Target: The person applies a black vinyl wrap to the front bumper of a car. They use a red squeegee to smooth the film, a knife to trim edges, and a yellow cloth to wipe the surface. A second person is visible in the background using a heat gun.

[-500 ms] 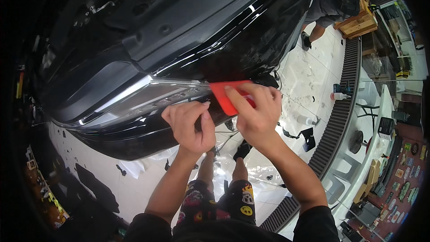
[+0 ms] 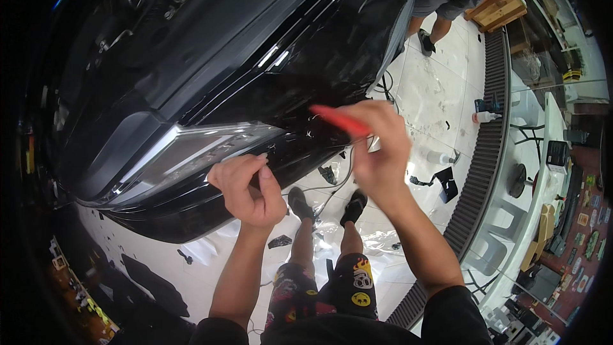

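Note:
The black front corner of a car [image 2: 300, 45] fills the upper left, with a clear headlight [image 2: 204, 147] and glossy, wrinkled dark surfaces beside it. My left hand [image 2: 249, 191] is closed in a pinch at the lower edge of the headlight; something tiny at its fingertips is too small to name. My right hand [image 2: 383, 147] grips a red flat squeegee [image 2: 335, 120], now tilted nearly edge-on and slightly blurred, over the dark bodywork right of the headlight.
A co-worker's legs [image 2: 434, 25] stand at the upper right near a wooden crate [image 2: 495, 6]. Dark scraps [image 2: 447, 182], a cable and white bottles [image 2: 437, 156] lie on the tiled floor [image 2: 415, 108]. A long drain grate [image 2: 485, 147] runs beside a white table [image 2: 552, 115].
The squeegee has turned from broad face-on to narrow, and my right hand has rotated with it. The view has shifted; my left hand sits slightly further left and lower in it.

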Demonstrator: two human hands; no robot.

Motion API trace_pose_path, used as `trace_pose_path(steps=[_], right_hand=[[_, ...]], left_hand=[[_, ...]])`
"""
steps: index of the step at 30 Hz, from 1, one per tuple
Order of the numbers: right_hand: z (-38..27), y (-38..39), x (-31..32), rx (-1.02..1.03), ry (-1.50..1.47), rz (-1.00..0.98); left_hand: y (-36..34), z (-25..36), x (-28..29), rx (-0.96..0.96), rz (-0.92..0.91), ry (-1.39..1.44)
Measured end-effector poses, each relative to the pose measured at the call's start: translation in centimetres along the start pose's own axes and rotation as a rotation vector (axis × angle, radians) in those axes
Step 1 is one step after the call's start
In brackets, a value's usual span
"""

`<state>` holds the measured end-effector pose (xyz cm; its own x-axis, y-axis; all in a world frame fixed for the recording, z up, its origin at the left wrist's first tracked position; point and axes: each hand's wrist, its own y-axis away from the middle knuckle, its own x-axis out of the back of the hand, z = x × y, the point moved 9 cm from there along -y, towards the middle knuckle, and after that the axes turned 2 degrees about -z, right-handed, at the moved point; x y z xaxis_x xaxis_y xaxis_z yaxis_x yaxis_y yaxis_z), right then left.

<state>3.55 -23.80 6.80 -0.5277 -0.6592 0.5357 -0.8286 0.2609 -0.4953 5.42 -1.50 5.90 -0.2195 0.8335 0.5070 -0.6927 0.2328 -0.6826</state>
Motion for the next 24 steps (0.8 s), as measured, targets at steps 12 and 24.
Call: trace_pose_path(steps=[12,24], right_hand=[[-3.0,-0.2,-3.3,0.012,0.010,0.001],[-2.8,0.4,-3.1,0.067,0.031,0.038]], left_hand=[[0.1,0.0,-0.6,-0.018,0.017,-0.038],[0.3,0.0,-0.8,-0.003,-0.004,-0.072]])
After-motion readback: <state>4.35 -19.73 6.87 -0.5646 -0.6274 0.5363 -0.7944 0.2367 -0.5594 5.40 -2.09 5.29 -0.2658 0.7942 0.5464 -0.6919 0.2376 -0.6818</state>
